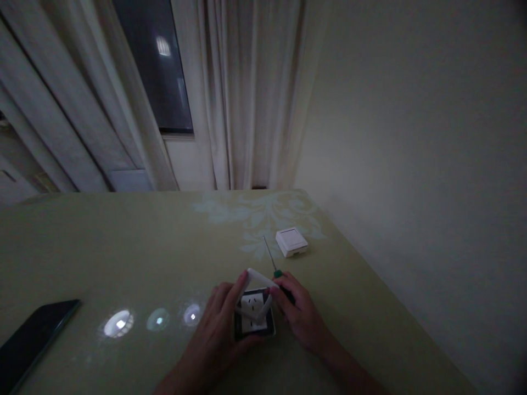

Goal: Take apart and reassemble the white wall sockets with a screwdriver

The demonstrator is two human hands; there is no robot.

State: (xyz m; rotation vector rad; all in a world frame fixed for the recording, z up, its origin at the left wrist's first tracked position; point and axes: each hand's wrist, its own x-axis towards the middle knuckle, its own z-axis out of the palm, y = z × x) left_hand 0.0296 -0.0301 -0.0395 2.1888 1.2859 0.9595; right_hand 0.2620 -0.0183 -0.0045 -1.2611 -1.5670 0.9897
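1. Left hand, half-curled, gripped a white frame tilted over the socket.
2. Right hand, curled, held a screwdriver, pinching the white frame.
3. Socket was left of the tabletop's right edge.

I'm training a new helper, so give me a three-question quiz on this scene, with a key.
1. Which hand holds the screwdriver?
2. True or false: the small white box is touching a hand.
3. The white frame over the socket is touched by: A) no hand; B) one hand; C) both hands.

Key: 1. Right hand. 2. False; it lies apart on the table. 3. C.
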